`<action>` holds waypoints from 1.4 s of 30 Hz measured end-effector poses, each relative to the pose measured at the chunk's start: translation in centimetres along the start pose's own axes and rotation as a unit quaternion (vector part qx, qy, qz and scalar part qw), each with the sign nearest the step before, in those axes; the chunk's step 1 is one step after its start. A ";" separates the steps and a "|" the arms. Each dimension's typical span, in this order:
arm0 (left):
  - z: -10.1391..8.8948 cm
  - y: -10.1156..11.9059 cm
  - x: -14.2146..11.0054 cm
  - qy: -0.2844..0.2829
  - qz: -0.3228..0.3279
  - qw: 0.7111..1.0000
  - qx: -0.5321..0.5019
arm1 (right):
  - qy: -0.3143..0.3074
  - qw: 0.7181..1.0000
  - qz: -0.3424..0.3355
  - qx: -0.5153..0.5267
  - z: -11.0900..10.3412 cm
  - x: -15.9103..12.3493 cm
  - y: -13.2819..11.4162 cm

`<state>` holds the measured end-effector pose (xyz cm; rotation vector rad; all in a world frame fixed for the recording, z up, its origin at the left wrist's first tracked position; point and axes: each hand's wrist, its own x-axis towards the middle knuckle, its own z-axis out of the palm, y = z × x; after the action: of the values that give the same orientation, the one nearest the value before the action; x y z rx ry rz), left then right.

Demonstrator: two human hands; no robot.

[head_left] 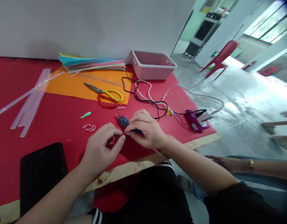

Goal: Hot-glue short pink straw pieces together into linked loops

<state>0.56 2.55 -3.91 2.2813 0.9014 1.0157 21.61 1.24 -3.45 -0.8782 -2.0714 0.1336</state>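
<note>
My left hand (pixel 103 144) is closed, thumb and forefinger pinching a small pinkish piece (pixel 124 133) whose kind I cannot make out. The fingertips of my right hand (pixel 147 129) meet it there. That hand also curls round a dark blue patterned glue gun (pixel 123 120), its metal tip pointing away to the left. My fingers cover much of the gun's body, and a clear glue stick (pixel 162 156) shows behind it under my wrist. Small bent pink pieces (pixel 89 127) and a mint-green twisted piece (pixel 86 115) lie left of my hands.
Scissors (pixel 103 93) with yellow and red handles lie on an orange sheet (pixel 71 85), below coloured pipe cleaners (pixel 92 64). Clear glue sticks (pixel 34 99) and a black tablet or phone (pixel 43 175) are left. A pink basket (pixel 154 70), tangled cables (pixel 148 99) and purple power strip (pixel 196 121) stand right. Another person's arm (pixel 241 164) is nearby.
</note>
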 end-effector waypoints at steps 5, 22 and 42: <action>-1.1 1.5 0.2 -0.042 0.064 0.997 0.023 | 0.079 0.992 0.092 -0.020 -0.1 -1.7 -3.6; -2.5 0.9 0.5 -0.028 -0.016 0.997 0.066 | 0.010 0.998 0.055 0.020 -1.6 0.6 -1.3; 0.7 -2.0 0.6 0.015 -0.067 0.997 -0.037 | -0.004 0.999 -0.009 0.034 0.8 1.1 2.4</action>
<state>0.64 4.25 -5.35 2.1201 0.9976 1.0096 21.87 3.94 -4.17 -0.8182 -2.0698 0.1976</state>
